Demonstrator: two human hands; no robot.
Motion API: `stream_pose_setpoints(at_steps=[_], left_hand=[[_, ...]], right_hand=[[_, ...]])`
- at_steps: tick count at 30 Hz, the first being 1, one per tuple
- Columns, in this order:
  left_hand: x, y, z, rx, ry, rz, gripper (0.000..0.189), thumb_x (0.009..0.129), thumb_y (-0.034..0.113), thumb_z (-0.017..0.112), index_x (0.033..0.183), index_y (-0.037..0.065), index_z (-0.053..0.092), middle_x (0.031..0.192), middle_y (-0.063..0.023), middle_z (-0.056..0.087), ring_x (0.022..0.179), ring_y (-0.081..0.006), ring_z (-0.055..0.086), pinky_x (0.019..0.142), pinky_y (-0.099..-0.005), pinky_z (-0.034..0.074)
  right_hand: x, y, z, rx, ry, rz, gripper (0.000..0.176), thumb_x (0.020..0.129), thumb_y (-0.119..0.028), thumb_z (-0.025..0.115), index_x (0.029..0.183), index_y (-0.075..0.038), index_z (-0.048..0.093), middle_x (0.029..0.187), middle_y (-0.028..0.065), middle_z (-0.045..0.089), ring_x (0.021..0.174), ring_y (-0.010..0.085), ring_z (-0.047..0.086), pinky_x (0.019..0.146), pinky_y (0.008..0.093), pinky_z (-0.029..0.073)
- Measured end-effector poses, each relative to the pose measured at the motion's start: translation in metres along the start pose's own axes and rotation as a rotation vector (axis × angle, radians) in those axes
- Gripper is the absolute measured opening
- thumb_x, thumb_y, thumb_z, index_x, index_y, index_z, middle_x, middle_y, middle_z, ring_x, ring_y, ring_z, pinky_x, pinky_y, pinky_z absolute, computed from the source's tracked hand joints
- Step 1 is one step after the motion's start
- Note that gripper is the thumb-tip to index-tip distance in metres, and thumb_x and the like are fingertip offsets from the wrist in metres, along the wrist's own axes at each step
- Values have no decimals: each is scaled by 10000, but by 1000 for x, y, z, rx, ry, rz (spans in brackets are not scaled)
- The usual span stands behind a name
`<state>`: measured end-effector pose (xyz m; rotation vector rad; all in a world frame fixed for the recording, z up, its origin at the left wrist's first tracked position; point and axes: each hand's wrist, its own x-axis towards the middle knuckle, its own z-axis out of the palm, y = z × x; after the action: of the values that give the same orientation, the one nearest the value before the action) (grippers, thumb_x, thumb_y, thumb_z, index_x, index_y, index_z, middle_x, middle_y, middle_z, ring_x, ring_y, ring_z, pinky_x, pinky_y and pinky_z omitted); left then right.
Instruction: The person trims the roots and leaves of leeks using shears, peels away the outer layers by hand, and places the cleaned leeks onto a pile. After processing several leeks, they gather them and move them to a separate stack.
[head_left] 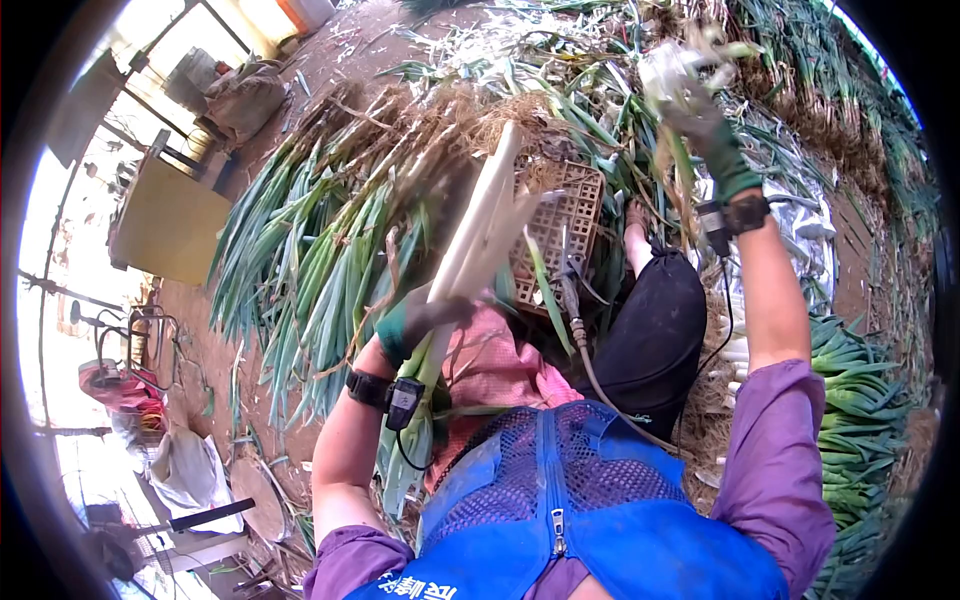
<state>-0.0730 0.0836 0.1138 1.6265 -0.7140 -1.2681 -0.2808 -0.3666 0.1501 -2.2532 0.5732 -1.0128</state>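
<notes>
My left hand (425,322), in a dark green glove, is closed around several long leeks (480,220). Their white stems point up and away from me, and their green leaves (405,475) hang down beside my forearm. The upper stems are partly blurred. My right hand (695,110), also gloved, is raised at the upper right and smeared by motion. Pale, stripped leaf pieces (735,50) show around its fingers, and a limp yellowish leaf (680,175) hangs below it. Whether the fingers grip these pieces cannot be made out.
A heap of untrimmed leeks (310,220) lies at left, roots away from me. Beside it stands a plastic crate (575,215), with a hose (590,360) in front. Leaf scraps (480,55) cover the ground ahead. More leeks (850,420) are stacked at right, near my dark-trousered leg (650,340).
</notes>
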Motion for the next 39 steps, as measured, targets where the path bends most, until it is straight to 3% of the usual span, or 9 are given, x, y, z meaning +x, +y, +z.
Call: stream_pose_setpoints(at_steps=[8, 12, 14, 18, 20, 24, 25, 29, 39], left_hand=[[-4, 0, 7, 64, -24, -32, 476, 847, 356, 717, 1156, -5, 676, 968, -43, 686, 855, -144, 620, 792, -283, 490], [0, -8, 6, 36, -112, -29, 456, 841, 323, 714, 1158, -4, 679, 969, -41, 686, 867, -146, 622, 806, -292, 493], [0, -8, 4, 19, -131, -43, 466, 836, 309, 719, 1171, -11, 671, 986, -50, 685, 881, -148, 623, 813, -297, 495], [-2, -11, 6, 32, -154, -46, 492, 827, 320, 734, 1182, -14, 665, 998, -59, 687, 886, -155, 626, 818, -304, 499], [-3, -10, 5, 81, -186, -35, 507, 824, 332, 742, 1185, -14, 664, 1014, -70, 694, 902, -165, 636, 834, -312, 505], [-16, 13, -18, 265, -109, 65, 451, 843, 275, 748, 1163, -35, 674, 1040, -123, 728, 954, -205, 682, 885, -326, 525], [-10, 9, -22, -40, -120, 112, 383, 851, 246, 742, 1108, -35, 701, 992, -115, 739, 918, -200, 694, 871, -327, 532], [-3, 48, -39, 16, -32, 174, 398, 806, 260, 752, 1119, 18, 707, 923, -41, 706, 858, -158, 656, 818, -317, 514], [-56, 115, -74, -80, 69, 481, 526, 809, 191, 728, 1256, -52, 598, 1046, -148, 694, 1011, -269, 679, 962, -390, 516]], right_hand=[[-48, -149, 133, -390, -933, 161, 424, 926, -436, 645, 1086, -48, 707, 1032, 191, 707, 933, 309, 690, 902, 361, 546], [-56, -117, 133, 117, -796, 84, 301, 922, -266, 682, 1111, -31, 682, 1020, 150, 700, 892, 258, 682, 863, 375, 580], [-58, -97, 133, -481, -647, -382, 308, 950, -286, 617, 1145, -54, 672, 981, 155, 707, 911, 278, 690, 822, 373, 570], [-40, -61, 111, -800, -384, 12, 260, 999, -222, 532, 1178, -86, 663, 926, 150, 711, 882, 256, 703, 731, 379, 578], [-33, -35, 65, -197, -37, 217, 268, 1029, -245, 491, 1101, -57, 667, 857, 128, 715, 708, 182, 693, 586, 336, 575], [-43, 36, 33, -5, -373, 492, 306, 879, -177, 659, 1148, -33, 667, 897, 138, 722, 748, 199, 694, 690, 345, 571], [-62, 3, 39, -388, -609, 139, 360, 805, -135, 710, 1143, -19, 668, 899, 97, 723, 771, 190, 680, 724, 331, 557], [-130, -70, 138, 598, -738, 149, 791, 820, -61, 781, 1491, -26, 364, 1177, 86, 618, 1035, 197, 619, 876, 326, 542], [-205, -159, 232, 351, -789, -303, 250, 961, -249, 572, 1082, -52, 666, 946, 197, 706, 838, 376, 683, 735, 421, 550]])
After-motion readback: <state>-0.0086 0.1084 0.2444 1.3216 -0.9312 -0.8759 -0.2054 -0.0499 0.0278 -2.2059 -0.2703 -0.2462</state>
